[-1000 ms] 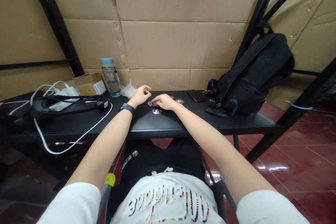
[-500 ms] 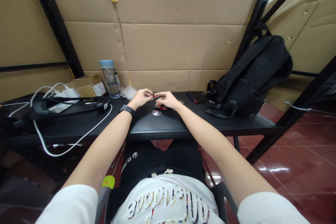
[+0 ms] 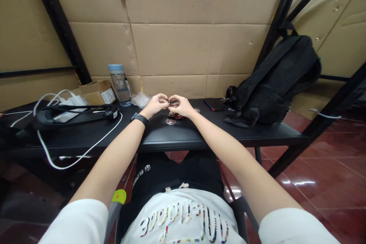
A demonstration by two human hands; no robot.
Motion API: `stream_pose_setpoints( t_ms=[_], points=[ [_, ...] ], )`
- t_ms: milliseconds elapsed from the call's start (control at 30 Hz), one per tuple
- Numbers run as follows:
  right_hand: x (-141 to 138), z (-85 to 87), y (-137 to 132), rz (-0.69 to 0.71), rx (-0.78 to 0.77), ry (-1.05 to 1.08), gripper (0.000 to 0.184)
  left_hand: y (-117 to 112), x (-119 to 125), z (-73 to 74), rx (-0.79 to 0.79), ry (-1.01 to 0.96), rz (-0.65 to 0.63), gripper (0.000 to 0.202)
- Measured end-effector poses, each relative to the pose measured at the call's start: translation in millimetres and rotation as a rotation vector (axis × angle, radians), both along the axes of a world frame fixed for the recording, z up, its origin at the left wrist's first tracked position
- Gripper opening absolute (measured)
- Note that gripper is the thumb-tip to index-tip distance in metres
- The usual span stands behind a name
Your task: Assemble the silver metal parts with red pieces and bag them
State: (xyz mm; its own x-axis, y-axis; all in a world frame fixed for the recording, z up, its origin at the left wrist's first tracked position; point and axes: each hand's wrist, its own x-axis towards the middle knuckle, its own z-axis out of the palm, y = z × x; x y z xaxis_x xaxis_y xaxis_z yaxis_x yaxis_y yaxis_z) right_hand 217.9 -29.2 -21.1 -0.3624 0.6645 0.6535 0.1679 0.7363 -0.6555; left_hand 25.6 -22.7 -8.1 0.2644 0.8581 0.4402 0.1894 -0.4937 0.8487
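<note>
My left hand (image 3: 158, 105) and my right hand (image 3: 182, 106) meet just above the black table, fingertips pinched together. Between them shows a small red-and-silver piece (image 3: 170, 104), too small and covered for its kind to be told. Under my right hand lies a small pile of shiny red, black and silver pieces (image 3: 175, 116), partly hidden by the fingers. A clear, shiny round disc (image 3: 170, 121) lies flat in front of the pile. Another round disc (image 3: 197, 110) is just right of my right hand.
A crumpled clear plastic bag (image 3: 141, 100) and a water bottle (image 3: 120, 85) stand left of my hands. Farther left are a cardboard box (image 3: 98, 92), a black headset-like band (image 3: 77, 116) and a white cable (image 3: 82, 156). To the right are a phone (image 3: 213, 104) and a black backpack (image 3: 274, 80).
My hands have come closer together, fingertips now meeting around the small piece. The view has tilted slightly downward. The pile and the disc in front stay put.
</note>
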Motion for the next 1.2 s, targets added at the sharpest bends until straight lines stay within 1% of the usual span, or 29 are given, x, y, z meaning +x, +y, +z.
stream_pose_setpoints(
  t_ms=[67, 133, 233, 333, 367, 433, 500, 533, 600, 700, 733, 800, 900, 967, 1033, 1133, 1200],
  points=[
    [1.0, 3.8, 0.4, -0.067, 0.035, -0.047, 0.039, 3.7, -4.1, 1.5, 0.015, 0.06, 0.026, 0.031],
    [7.8, 10.4, 1.4, -0.169, 0.073, -0.112, 0.041, 8.6, -13.0, 4.4, 0.058, 0.169, 0.066, 0.023],
    [33.0, 20.8, 5.0, -0.342, 0.064, -0.241, 0.042, 15.1, -35.4, 9.2, 0.126, 0.346, 0.135, 0.025],
    [70.8, 25.6, 10.5, -0.594, -0.091, -0.367, 0.049, 19.0, -62.8, 10.2, 0.118, 0.489, 0.182, 0.028],
    [83.7, 25.5, 12.5, -0.644, -0.156, -0.408, 0.048, 19.9, -71.3, 9.1, 0.107, 0.522, 0.19, 0.028],
    [105.9, 23.8, 16.4, -0.663, -0.247, -0.495, 0.039, 21.0, -84.7, 5.6, 0.087, 0.544, 0.186, 0.025],
    [120.9, 21.2, 20.3, -0.629, -0.326, -0.553, 0.037, 21.3, -91.0, 1.8, 0.075, 0.538, 0.174, 0.02],
    [125.4, 20.0, 22.3, -0.604, -0.349, -0.565, 0.038, 21.3, -90.6, 0.3, 0.076, 0.536, 0.17, 0.018],
    [129.2, 17.8, 26.1, -0.56, -0.368, -0.559, 0.038, 20.7, -82.3, -1.3, 0.103, 0.552, 0.175, 0.015],
    [127.2, 15.1, 30.4, -0.507, -0.372, -0.541, 0.035, 18.2, -53.9, -1.3, 0.212, 0.603, 0.188, 0.022],
    [125.8, 14.3, 31.1, -0.484, -0.38, -0.544, 0.034, 16.7, -42.3, -1.3, 0.274, 0.61, 0.162, 0.023],
    [123.5, 13.1, 31.6, -0.438, -0.396, -0.547, 0.032, 13.1, -20.4, -2.2, 0.357, 0.623, 0.064, 0.025],
    [121.5, 12.8, 29.6, -0.393, -0.415, -0.541, 0.03, 8.3, 1.6, -5.4, 0.374, 0.619, -0.049, 0.02],
    [120.5, 13.7, 27.4, -0.395, -0.414, -0.547, 0.025, 7.1, 7.5, -7.9, 0.364, 0.619, -0.074, 0.014],
    [118.4, 15.3, 25.4, -0.434, -0.373, -0.539, 0.019, 7.5, 8.4, -9.7, 0.367, 0.658, -0.056, 0.008],
    [109.9, 17.6, 23.6, -0.493, -0.245, -0.464, 0.012, 9.3, 5.9, -10.0, 0.381, 0.752, 0.013, 0.007],
    [99.1, 18.4, 22.3, -0.445, -0.162, -0.394, 0.013, 9.4, 3.6, -8.7, 0.39, 0.771, 0.054, 0.008]
  ],
)
